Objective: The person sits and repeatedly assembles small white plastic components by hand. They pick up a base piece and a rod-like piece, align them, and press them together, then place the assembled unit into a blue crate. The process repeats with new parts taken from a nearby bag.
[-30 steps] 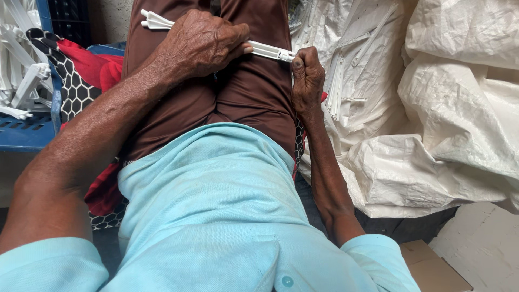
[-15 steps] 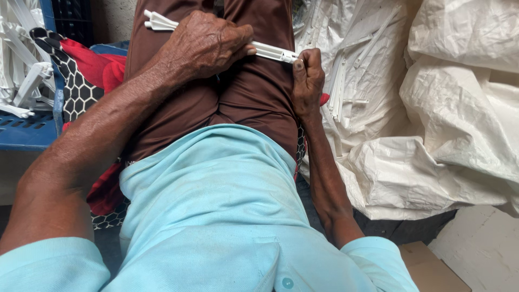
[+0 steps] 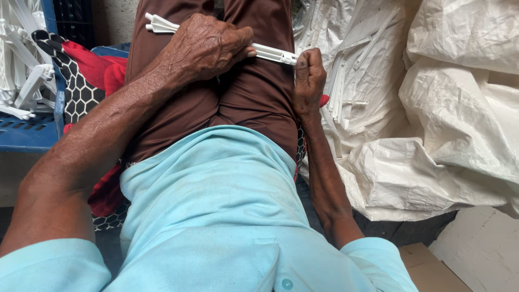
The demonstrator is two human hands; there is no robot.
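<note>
I see my left hand (image 3: 208,46) clenched over the middle of a long white plastic strip (image 3: 270,53), grip tight around it. The strip lies across my lap, over brown trousers (image 3: 254,97). Its forked end sticks out past the left hand's knuckles, toward the blue crate (image 3: 32,130). My right hand (image 3: 309,75) is a closed fist pinching the strip's other end at the right thigh. Both hands grasp the same strip, close together. More white plastic pieces (image 3: 24,81) sit in the crate at left. A red and black-patterned cloth (image 3: 86,75) lies beside the left thigh. White sacks (image 3: 448,108) are piled at right, with loose white strips (image 3: 340,81) near the right hand.
</note>
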